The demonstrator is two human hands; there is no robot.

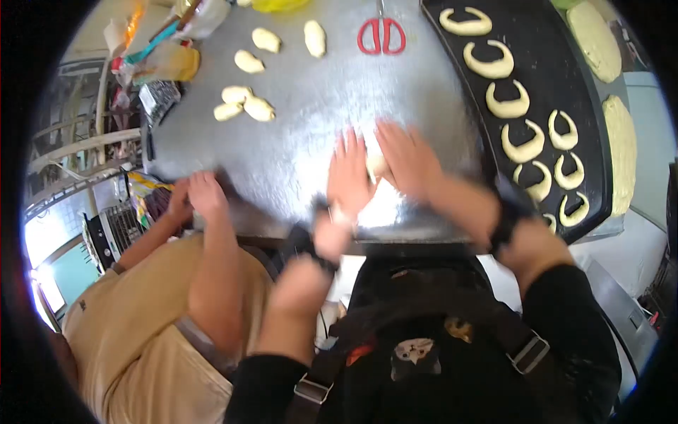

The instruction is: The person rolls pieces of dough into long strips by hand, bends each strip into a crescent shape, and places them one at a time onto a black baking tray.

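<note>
My left hand lies flat on the metal table, fingers stretched forward and holding nothing. Beside it my right hand is also flat, with its fingers extended and slightly blurred. Between the two palms shows a pale piece of dough, partly covered by the hands and touching them. Farther up the table are several short dough pieces: one by itself, two more near it, and a cluster of three touching one another.
On the right, a black baking tray holds several dough crescents. Long dough slabs lie beyond it. Red-handled scissors rest at the back of the metal table. At left, another person's hands are at the table edge.
</note>
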